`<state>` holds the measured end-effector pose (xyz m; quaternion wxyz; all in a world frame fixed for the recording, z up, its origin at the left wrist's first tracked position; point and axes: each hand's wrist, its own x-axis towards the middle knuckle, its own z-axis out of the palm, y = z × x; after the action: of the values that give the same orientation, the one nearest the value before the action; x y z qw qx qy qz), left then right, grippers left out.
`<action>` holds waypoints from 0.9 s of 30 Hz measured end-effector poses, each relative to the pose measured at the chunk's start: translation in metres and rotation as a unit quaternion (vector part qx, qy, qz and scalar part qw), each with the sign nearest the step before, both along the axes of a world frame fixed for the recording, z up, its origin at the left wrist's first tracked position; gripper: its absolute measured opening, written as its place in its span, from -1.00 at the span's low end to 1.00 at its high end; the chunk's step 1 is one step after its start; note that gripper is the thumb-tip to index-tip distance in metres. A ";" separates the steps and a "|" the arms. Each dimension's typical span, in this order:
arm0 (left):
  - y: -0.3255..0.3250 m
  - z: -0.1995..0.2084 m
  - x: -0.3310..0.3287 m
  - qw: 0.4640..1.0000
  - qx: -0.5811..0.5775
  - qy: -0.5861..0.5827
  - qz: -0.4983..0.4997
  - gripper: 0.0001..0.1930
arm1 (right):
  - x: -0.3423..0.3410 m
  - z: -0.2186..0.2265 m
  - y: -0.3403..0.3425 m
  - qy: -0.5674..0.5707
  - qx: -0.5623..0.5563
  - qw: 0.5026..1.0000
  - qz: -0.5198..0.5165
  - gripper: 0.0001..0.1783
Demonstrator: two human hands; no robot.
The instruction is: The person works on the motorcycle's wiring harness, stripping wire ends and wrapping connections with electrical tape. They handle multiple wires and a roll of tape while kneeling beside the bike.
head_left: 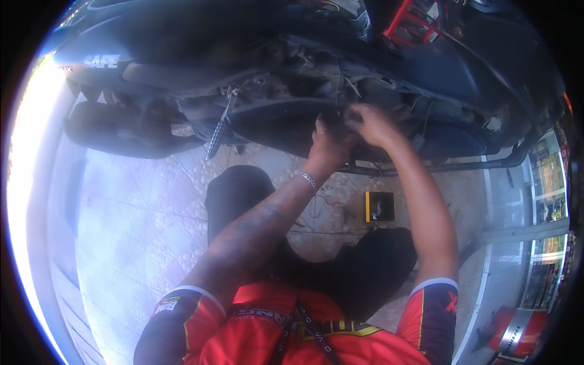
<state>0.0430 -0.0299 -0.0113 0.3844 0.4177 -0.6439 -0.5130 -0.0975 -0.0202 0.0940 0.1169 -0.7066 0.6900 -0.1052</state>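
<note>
A dark scooter stretches across the upper part of the view, its side toward me. Both my hands are at its lower middle, by an exposed section with brackets and a thin cable. My left hand, a chain bracelet at its wrist, is curled at the dark lower panel, thumb pointing up. Close to its right, my right hand has its fingers bent in toward the same spot. Both hands look closed, but shadow and blur hide what is between the fingers.
A footpeg-like metal lever juts down left of my hands. On the stone-patterned floor lies a black and yellow box, a thin wire beside it. A red holder rests on the scooter. A red container stands at lower right.
</note>
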 end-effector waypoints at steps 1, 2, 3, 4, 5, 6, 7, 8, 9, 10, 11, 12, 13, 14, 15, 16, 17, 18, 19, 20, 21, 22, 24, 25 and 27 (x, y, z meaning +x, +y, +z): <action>0.001 0.004 0.000 1.000 -0.014 -0.017 -0.009 -0.21 | -0.002 -0.002 0.000 0.011 -0.028 0.999 0.012 -0.76; 0.002 0.008 0.000 0.998 0.007 -0.042 -0.041 -0.33 | -0.004 -0.003 0.000 0.038 -0.026 0.999 0.000 -0.76; 0.004 0.012 0.001 0.998 0.014 -0.048 -0.049 -0.39 | -0.005 -0.005 -0.001 -0.003 -0.038 0.999 0.000 -0.75; 0.005 0.017 0.002 0.997 0.022 -0.055 -0.056 -0.44 | -0.007 -0.007 -0.002 -0.027 -0.020 0.999 -0.023 -0.75; 0.006 0.021 0.002 0.998 0.017 -0.041 -0.037 -0.46 | -0.007 -0.009 -0.004 -0.054 -0.011 0.998 -0.041 -0.75; 0.007 0.025 0.003 0.998 0.017 -0.044 -0.034 -0.47 | -0.006 -0.011 -0.005 -0.055 -0.009 0.997 -0.047 -0.73; 0.007 0.028 0.004 0.998 0.018 -0.048 -0.031 -0.48 | -0.004 -0.014 -0.007 -0.060 -0.016 0.997 -0.046 -0.72; 0.008 0.031 0.005 0.996 0.025 -0.068 -0.043 -0.46 | -0.002 -0.016 -0.008 -0.065 -0.026 0.996 -0.046 -0.71; 0.008 0.033 0.006 0.994 0.028 -0.087 -0.051 -0.45 | 0.002 -0.018 -0.010 -0.071 -0.040 0.995 -0.065 -0.70; 0.008 0.035 0.007 0.994 0.035 -0.088 -0.057 -0.44 | 0.006 -0.020 -0.012 -0.078 -0.058 0.992 -0.086 -0.69; 0.008 0.037 0.007 0.994 0.039 -0.088 -0.060 -0.43 | 0.009 -0.022 -0.013 -0.088 -0.066 0.988 -0.109 -0.69; 0.008 0.038 0.008 0.994 0.033 -0.084 -0.059 -0.42 | 0.012 -0.023 -0.015 -0.076 -0.079 0.988 -0.108 -0.69; 0.008 0.039 0.009 0.994 0.032 -0.087 -0.061 -0.41 | 0.013 -0.023 -0.016 -0.067 -0.084 0.988 -0.108 -0.69; 0.008 0.040 0.010 0.994 0.021 -0.088 -0.061 -0.41 | 0.015 -0.023 -0.017 -0.059 -0.085 0.988 -0.113 -0.68; 0.008 0.040 0.010 0.994 0.022 -0.085 -0.059 -0.39 | 0.016 -0.022 -0.019 -0.053 -0.075 0.990 -0.108 -0.70; 0.008 0.041 0.011 0.995 0.022 -0.083 -0.058 -0.38 | 0.017 -0.021 -0.020 -0.049 -0.060 0.991 -0.107 -0.71; 0.009 0.042 0.011 0.995 0.035 -0.078 -0.056 -0.36 | 0.017 -0.020 -0.021 -0.046 -0.045 0.992 -0.109 -0.72; 0.010 0.043 0.011 0.994 0.053 -0.076 -0.056 -0.34 | 0.018 -0.020 -0.021 -0.029 -0.046 0.993 -0.107 -0.72; 0.011 0.044 0.011 0.996 0.053 -0.064 -0.045 -0.31 | 0.018 -0.018 -0.021 -0.013 -0.047 0.993 -0.106 -0.73; 0.012 0.044 0.011 0.996 0.057 -0.057 -0.038 -0.28 | 0.019 -0.018 -0.021 0.002 -0.048 0.993 -0.106 -0.73; 0.014 0.045 0.011 0.996 0.061 -0.050 -0.031 -0.25 | 0.019 -0.016 -0.021 0.012 -0.047 0.993 -0.105 -0.74; 0.015 0.045 0.010 0.997 0.061 -0.036 -0.017 -0.24 | 0.019 -0.015 -0.020 0.021 -0.046 0.993 -0.103 -0.74; 0.016 0.045 0.009 0.998 0.061 -0.010 0.011 -0.22 | 0.017 -0.011 -0.018 0.023 -0.034 0.995 -0.095 -0.74; 0.016 0.045 0.009 0.998 0.054 -0.009 0.022 -0.25 | 0.015 -0.009 -0.018 0.015 -0.024 0.996 -0.089 -0.74; 0.014 0.045 0.008 0.998 0.030 0.002 0.046 -0.32 | 0.013 -0.005 -0.016 0.008 -0.006 0.997 -0.073 -0.71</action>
<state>0.0510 -0.0163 0.0339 0.3965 0.4570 -0.6075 -0.5147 -0.0849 -0.0365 0.0893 0.0988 -0.6560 0.7399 -0.1116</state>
